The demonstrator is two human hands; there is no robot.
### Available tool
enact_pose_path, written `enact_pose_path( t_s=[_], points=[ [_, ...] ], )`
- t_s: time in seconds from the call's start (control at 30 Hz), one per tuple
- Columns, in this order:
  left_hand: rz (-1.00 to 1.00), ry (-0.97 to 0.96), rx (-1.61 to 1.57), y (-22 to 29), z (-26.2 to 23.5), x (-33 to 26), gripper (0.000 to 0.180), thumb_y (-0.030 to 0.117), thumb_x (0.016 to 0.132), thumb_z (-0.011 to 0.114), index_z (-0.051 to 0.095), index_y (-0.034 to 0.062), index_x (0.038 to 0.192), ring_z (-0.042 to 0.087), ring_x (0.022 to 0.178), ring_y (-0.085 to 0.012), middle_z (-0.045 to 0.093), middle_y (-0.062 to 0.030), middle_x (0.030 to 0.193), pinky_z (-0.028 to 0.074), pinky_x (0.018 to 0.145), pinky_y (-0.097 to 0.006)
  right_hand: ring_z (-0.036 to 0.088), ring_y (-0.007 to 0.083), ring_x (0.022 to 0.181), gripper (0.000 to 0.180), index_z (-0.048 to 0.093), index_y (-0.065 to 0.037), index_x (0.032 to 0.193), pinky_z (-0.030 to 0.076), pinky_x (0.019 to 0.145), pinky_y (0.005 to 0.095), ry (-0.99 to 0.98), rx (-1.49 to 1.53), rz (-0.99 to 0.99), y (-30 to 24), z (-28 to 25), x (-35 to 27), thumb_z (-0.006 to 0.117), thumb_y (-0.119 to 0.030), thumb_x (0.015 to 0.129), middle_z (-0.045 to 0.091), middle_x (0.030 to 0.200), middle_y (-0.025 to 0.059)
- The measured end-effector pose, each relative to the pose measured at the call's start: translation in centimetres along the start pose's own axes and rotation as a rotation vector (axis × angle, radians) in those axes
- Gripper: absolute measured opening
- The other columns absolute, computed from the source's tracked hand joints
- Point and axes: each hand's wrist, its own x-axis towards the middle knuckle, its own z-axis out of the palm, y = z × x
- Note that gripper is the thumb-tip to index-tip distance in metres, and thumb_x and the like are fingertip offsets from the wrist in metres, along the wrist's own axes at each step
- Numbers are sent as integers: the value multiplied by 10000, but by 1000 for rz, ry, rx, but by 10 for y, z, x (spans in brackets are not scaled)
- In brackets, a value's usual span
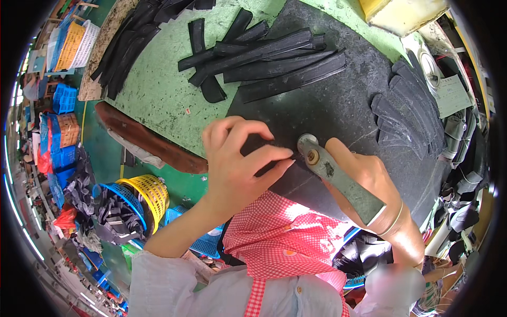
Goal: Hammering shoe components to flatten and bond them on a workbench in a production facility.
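My right hand (364, 174) is closed round the handle of a shoemaker's hammer (338, 177). Its grey metal head has a round face at one end and a flared, flat end over my wrist. Left of the hammer's round face, the thumb and forefinger of my left hand (237, 158) pinch together just above a dark slab (364, 95). Whatever they grip is black against black, and I cannot make it out. Beyond my hands lies a loose pile of black strips (269, 58), partly on the slab and partly on the green tabletop (153, 100).
Overlapping black pieces (409, 111) lie at the slab's right side, and more strips (129, 47) at the far left. A brown curved edge piece (148, 137) borders the table. Yellow and blue baskets (150, 198) stand lower left; a yellow container (404, 16) sits far right.
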Motion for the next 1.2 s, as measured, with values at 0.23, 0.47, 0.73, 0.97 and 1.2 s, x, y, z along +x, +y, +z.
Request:
enact_pose_path(
  t_s=[0.23, 0.47, 0.73, 0.97, 1.2],
  points=[
    [37, 46, 2, 5, 6, -9, 264, 150, 670, 898, 779, 226, 893, 551, 1040, -258, 654, 54, 1074, 373, 947, -458, 698, 438, 732, 266, 527, -31, 1098, 555, 644, 516, 26, -10, -43, -2, -1, 3, 675, -159, 919, 652, 763, 216],
    [47, -5, 60, 15, 2, -18, 315, 120, 671, 856, 751, 186, 961, 558, 1008, -259, 652, 42, 1049, 373, 915, -461, 710, 415, 713, 175, 536, -29, 1118, 554, 621, 518, 19, -120, -41, -10, 2, -1, 602, -144, 1004, 670, 761, 207],
    [161, -359, -157, 70, 23, -58, 653, 381, 880, 761, 629, -51, 1352, 473, 1423, -407, 549, -218, 1466, 307, 1261, -604, 699, 450, 751, 217, 519, -23, 1112, 541, 651, 546, 1, -70, -70, -14, -5, 5, 618, -132, 952, 668, 749, 223],
    [201, -180, -140, 73, 41, -18, 430, 336, 856, 773, 684, 30, 1144, 542, 1269, -405, 568, -206, 1249, 392, 1202, -589, 674, 465, 733, 211, 528, -29, 1079, 527, 630, 491, 134, 78, -50, 13, -2, -14, 654, -146, 955, 623, 747, 223],
    [349, -376, -490, 35, 33, 29, 267, 71, 823, 744, 759, 132, 1083, 641, 1102, -317, 631, -85, 1097, 548, 964, -470, 646, 332, 654, 107, 697, 65, 1067, 486, 588, 395, 276, 140, 215, 21, -26, -109, 682, 28, 968, 559, 868, 154]
  ],
)
